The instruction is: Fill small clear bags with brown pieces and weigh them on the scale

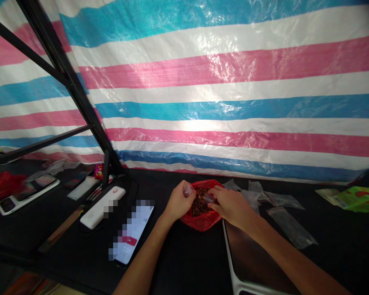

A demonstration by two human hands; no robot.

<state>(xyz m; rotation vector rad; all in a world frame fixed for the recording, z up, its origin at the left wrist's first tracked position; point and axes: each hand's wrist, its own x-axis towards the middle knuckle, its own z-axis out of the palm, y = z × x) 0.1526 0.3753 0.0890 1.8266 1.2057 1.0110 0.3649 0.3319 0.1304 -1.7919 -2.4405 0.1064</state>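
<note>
A red plastic bag (203,224) lies open on the black table, full of small brown pieces (199,205) whose kind I cannot make out. My left hand (181,201) is at the bag's left rim, its fingers closed on a crumpled clear plastic bag (188,189). At the right side of the opening, my right hand (229,203) reaches in over the contents with bent fingers. Clear plastic also shows by its fingertips; what exactly they grip is partly hidden. Beneath my right forearm is a dark flat panel with a white frame (229,250).
Several clear zip bags (292,227) lie to the right, with a green packet (359,198) farther out. On the left are a lit phone (138,229), a white power strip-like block (103,207) and a black metal frame (80,94). Another person's blurred hand with red plastic (9,184) is far left.
</note>
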